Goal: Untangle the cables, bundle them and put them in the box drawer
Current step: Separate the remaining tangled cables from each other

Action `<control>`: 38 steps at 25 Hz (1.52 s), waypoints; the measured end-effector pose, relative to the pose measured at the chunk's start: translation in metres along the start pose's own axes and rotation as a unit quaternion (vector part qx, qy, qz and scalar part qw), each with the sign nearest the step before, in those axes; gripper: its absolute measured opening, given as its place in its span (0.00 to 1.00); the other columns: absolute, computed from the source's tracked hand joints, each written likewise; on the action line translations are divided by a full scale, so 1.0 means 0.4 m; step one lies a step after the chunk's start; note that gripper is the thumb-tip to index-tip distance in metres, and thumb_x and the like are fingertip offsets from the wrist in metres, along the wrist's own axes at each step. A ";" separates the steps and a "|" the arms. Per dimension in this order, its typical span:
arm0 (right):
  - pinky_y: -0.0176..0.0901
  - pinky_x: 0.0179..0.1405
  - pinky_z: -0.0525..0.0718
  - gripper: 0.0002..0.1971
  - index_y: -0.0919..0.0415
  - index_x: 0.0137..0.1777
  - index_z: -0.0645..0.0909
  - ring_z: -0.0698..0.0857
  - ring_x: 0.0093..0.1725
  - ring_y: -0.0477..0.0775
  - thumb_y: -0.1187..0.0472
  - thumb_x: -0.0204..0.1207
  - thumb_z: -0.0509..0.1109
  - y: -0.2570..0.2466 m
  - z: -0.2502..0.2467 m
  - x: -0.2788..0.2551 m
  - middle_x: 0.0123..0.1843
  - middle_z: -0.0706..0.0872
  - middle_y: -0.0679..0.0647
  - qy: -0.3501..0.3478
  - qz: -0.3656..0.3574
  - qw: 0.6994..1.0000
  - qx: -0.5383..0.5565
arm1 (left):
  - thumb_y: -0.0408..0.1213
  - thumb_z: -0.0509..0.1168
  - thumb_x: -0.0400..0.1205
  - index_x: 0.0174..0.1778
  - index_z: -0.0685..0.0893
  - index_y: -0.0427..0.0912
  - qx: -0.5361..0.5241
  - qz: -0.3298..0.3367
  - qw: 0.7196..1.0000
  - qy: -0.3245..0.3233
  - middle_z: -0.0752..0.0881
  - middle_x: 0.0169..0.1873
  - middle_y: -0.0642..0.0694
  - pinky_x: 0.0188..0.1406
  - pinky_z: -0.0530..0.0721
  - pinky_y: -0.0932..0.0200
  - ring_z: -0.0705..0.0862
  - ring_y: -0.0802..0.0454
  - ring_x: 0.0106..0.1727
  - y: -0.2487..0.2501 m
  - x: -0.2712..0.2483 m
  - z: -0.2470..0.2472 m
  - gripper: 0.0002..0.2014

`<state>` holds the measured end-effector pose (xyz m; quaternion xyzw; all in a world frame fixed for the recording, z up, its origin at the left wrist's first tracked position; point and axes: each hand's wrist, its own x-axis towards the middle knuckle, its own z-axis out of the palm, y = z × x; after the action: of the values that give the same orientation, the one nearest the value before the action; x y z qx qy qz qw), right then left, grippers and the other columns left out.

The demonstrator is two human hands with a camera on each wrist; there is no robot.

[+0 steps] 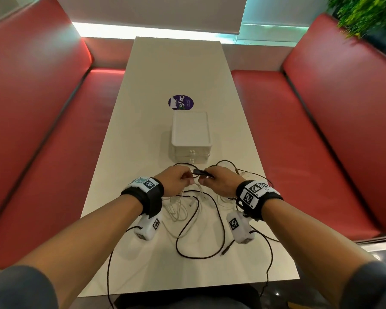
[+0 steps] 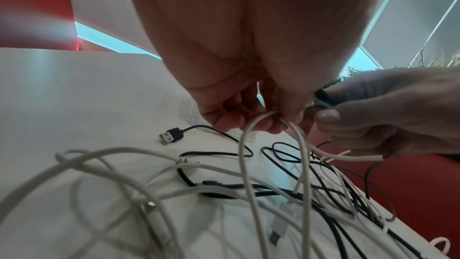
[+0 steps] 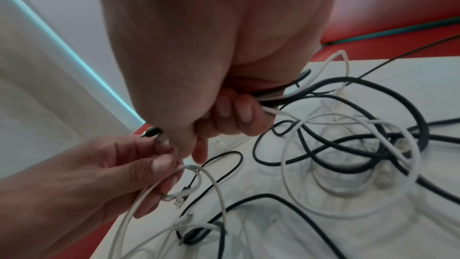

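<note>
A tangle of black cables [image 1: 198, 224] and white cables [image 1: 176, 208] lies on the white table [image 1: 143, 108] in front of me. My left hand [image 1: 176, 178] pinches a loop of white cable [image 2: 248, 135] just above the heap. My right hand [image 1: 218, 180] grips black and white cable strands [image 3: 276, 95], and a black plug [image 1: 201, 172] sticks out between both hands. The white box [image 1: 190, 134] with two drawers stands just beyond the hands, both drawers closed. A black USB plug [image 2: 170, 136] lies loose on the table.
A round purple sticker [image 1: 181, 102] is on the table behind the box. Red padded benches [image 1: 42, 130] run along both sides of the table. One black cable [image 1: 109, 275] hangs over the near table edge. A green plant [image 1: 366, 14] stands at the far right.
</note>
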<state>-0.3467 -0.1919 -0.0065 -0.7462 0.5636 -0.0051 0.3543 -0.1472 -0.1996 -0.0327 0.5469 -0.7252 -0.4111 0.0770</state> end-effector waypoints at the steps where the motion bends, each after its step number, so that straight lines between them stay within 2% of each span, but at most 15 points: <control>1: 0.40 0.31 0.72 0.08 0.49 0.42 0.80 0.79 0.34 0.47 0.51 0.83 0.66 0.001 0.003 0.000 0.36 0.81 0.47 -0.010 -0.002 1.000 0.007 | 0.43 0.64 0.86 0.45 0.83 0.42 -0.021 -0.004 1.000 0.006 0.84 0.37 0.46 0.33 0.78 0.58 0.79 0.51 0.35 0.002 -0.001 -0.002 0.08; 4: 0.41 0.31 0.73 0.09 0.56 0.49 0.84 0.78 0.32 0.47 0.53 0.82 0.65 -0.002 0.005 0.000 0.35 0.82 0.48 -0.030 0.007 1.000 0.006 | 0.41 0.63 0.86 0.44 0.84 0.45 -0.048 -0.014 0.998 0.029 0.87 0.39 0.42 0.31 0.82 0.54 0.82 0.48 0.35 0.005 -0.005 -0.009 0.08; 7: 0.43 0.30 0.72 0.12 0.60 0.49 0.81 0.77 0.32 0.49 0.53 0.84 0.62 -0.006 0.006 0.002 0.35 0.80 0.49 -0.039 0.017 0.998 -0.035 | 0.40 0.59 0.88 0.50 0.83 0.44 -0.069 -0.031 0.996 0.055 0.88 0.38 0.46 0.35 0.82 0.54 0.83 0.49 0.36 0.011 -0.005 -0.015 0.08; 12: 0.43 0.29 0.70 0.12 0.57 0.47 0.75 0.77 0.33 0.48 0.51 0.86 0.57 0.006 0.012 -0.002 0.37 0.79 0.50 -0.055 0.043 0.994 -0.086 | 0.38 0.51 0.90 0.57 0.74 0.41 -0.142 -0.088 0.978 0.126 0.88 0.40 0.42 0.25 0.78 0.61 0.83 0.48 0.35 0.013 -0.004 -0.031 0.08; 13: 0.43 0.29 0.70 0.12 0.56 0.45 0.74 0.77 0.33 0.49 0.51 0.87 0.57 0.008 0.012 -0.003 0.37 0.79 0.50 -0.050 0.044 0.995 -0.077 | 0.38 0.51 0.90 0.58 0.73 0.42 -0.122 -0.090 0.980 0.132 0.88 0.44 0.41 0.28 0.80 0.60 0.84 0.46 0.39 0.007 -0.002 -0.031 0.08; 15: 0.43 0.29 0.71 0.13 0.56 0.44 0.73 0.77 0.32 0.49 0.50 0.87 0.56 0.008 0.005 -0.002 0.36 0.79 0.50 -0.031 0.039 0.997 -0.051 | 0.40 0.55 0.89 0.63 0.75 0.43 0.015 -0.079 0.989 0.127 0.84 0.58 0.42 0.51 0.82 0.52 0.83 0.42 0.57 -0.007 0.005 -0.025 0.10; 16: 0.43 0.29 0.71 0.13 0.56 0.44 0.73 0.77 0.32 0.49 0.50 0.88 0.57 0.006 0.000 0.001 0.36 0.79 0.50 -0.024 0.034 0.998 -0.039 | 0.41 0.58 0.87 0.67 0.75 0.44 0.085 -0.063 0.987 0.121 0.80 0.65 0.44 0.62 0.76 0.49 0.78 0.42 0.65 -0.012 0.006 -0.017 0.13; 18: 0.44 0.30 0.71 0.13 0.54 0.42 0.73 0.76 0.32 0.49 0.50 0.88 0.57 0.003 -0.012 0.006 0.36 0.79 0.50 -0.021 0.021 0.999 -0.029 | 0.46 0.61 0.82 0.69 0.78 0.48 0.119 -0.006 0.987 0.105 0.77 0.69 0.48 0.70 0.67 0.48 0.71 0.45 0.72 -0.001 0.006 0.000 0.19; 20: 0.43 0.31 0.71 0.13 0.51 0.41 0.72 0.77 0.33 0.48 0.50 0.88 0.57 0.001 -0.021 0.009 0.35 0.79 0.49 -0.017 0.017 0.999 -0.023 | 0.49 0.63 0.79 0.62 0.83 0.48 0.084 0.033 0.992 0.091 0.82 0.61 0.50 0.67 0.70 0.50 0.76 0.48 0.66 0.023 0.004 0.013 0.18; 22: 0.44 0.31 0.72 0.13 0.50 0.40 0.71 0.77 0.33 0.50 0.50 0.88 0.58 0.005 -0.020 0.013 0.35 0.79 0.49 0.003 0.022 1.000 -0.010 | 0.48 0.65 0.83 0.52 0.86 0.47 -0.006 0.024 0.997 0.078 0.88 0.44 0.53 0.51 0.78 0.55 0.84 0.52 0.47 0.038 0.000 0.014 0.10; 25: 0.44 0.31 0.72 0.12 0.54 0.46 0.75 0.79 0.34 0.53 0.50 0.88 0.57 0.019 -0.020 0.015 0.38 0.81 0.50 0.083 0.052 0.994 0.042 | 0.43 0.58 0.88 0.43 0.84 0.47 -0.067 -0.002 0.995 0.080 0.88 0.31 0.51 0.32 0.79 0.59 0.80 0.57 0.28 0.031 0.004 0.006 0.12; 28: 0.44 0.32 0.74 0.16 0.56 0.48 0.82 0.79 0.32 0.52 0.51 0.88 0.55 0.035 -0.031 0.024 0.37 0.83 0.52 0.143 0.078 0.978 0.128 | 0.42 0.53 0.90 0.48 0.78 0.46 -0.093 -0.023 0.988 0.118 0.89 0.30 0.47 0.25 0.78 0.57 0.79 0.52 0.27 0.023 0.000 -0.001 0.10; 32: 0.43 0.25 0.72 0.19 0.60 0.45 0.84 0.70 0.26 0.50 0.52 0.88 0.56 0.017 -0.034 0.040 0.28 0.72 0.51 0.112 0.083 0.947 0.289 | 0.45 0.51 0.91 0.54 0.75 0.46 -0.104 0.013 0.982 0.156 0.90 0.28 0.46 0.32 0.84 0.49 0.85 0.41 0.31 0.048 -0.007 0.002 0.10; 35: 0.43 0.24 0.71 0.19 0.63 0.48 0.86 0.69 0.26 0.50 0.48 0.84 0.62 -0.011 -0.027 0.050 0.28 0.70 0.50 0.118 0.113 0.916 0.367 | 0.43 0.50 0.92 0.53 0.73 0.47 -0.102 0.072 0.981 0.151 0.91 0.29 0.50 0.40 0.84 0.50 0.87 0.49 0.35 0.078 -0.012 0.020 0.09; 38: 0.41 0.21 0.67 0.14 0.64 0.50 0.82 0.66 0.24 0.47 0.53 0.84 0.65 -0.024 -0.039 0.053 0.29 0.69 0.50 0.121 0.139 0.870 0.457 | 0.42 0.49 0.92 0.53 0.72 0.48 -0.074 0.124 0.983 0.111 0.91 0.33 0.52 0.37 0.80 0.61 0.85 0.59 0.35 0.094 -0.018 0.045 0.08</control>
<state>-0.3373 -0.2170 0.0019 -0.4086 0.6345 -0.3030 0.5819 -0.1820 -0.1821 -0.0163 0.4878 -0.7417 -0.3881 0.2478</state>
